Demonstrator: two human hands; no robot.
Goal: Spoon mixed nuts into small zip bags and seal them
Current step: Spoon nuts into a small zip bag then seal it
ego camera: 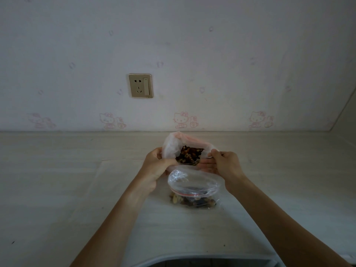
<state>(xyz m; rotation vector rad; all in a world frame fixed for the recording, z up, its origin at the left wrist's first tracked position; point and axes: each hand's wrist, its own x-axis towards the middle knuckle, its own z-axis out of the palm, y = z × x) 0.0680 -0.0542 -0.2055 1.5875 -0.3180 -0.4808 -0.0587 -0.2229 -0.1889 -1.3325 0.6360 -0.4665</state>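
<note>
A large whitish plastic bag point(171, 145) with a pink rim stands open on the pale table point(57, 180), showing dark mixed nuts point(189, 156) inside. My left hand point(156, 166) grips its left edge. My right hand point(221, 162) pinches a thin spoon handle point(210, 157) at the bag's right edge; the spoon's bowl is hidden among the nuts. In front of it, between my wrists, stands a small clear zip bag point(192, 185) with a red zip line, its mouth open and some nuts lying in its bottom.
The table runs back to a wall papered with pink cartoon cats, with a gold socket plate point(141, 85) on it. A rounded grey edge point(192, 261) shows at the table's near side.
</note>
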